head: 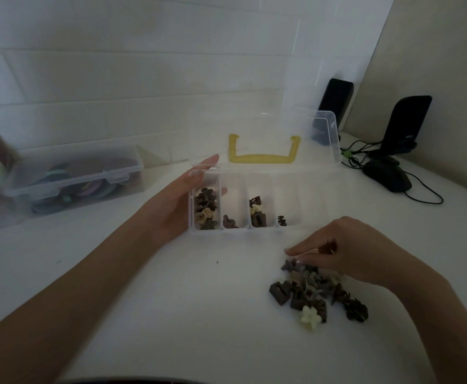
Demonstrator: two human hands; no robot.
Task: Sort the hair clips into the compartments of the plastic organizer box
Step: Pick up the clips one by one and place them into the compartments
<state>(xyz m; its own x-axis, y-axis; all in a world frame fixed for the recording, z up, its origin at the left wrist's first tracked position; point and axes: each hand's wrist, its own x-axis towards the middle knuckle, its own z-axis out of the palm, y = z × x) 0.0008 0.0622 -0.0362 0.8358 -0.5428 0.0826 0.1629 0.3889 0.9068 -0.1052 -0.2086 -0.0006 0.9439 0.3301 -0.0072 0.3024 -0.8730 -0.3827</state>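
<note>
From the head camera, a clear plastic organizer box (257,202) with a yellow handle (262,151) on its raised lid stands on the white table (185,286). Its four left compartments hold small dark and cream hair clips (205,207). The left hand (182,198) lies flat against the box's left wall, fingers straight. The right hand (345,250) reaches down onto a loose pile of brown, grey and cream clips (318,295) in front of the box, fingertips pinching a grey star-shaped clip (291,265) at the pile's far edge.
</note>
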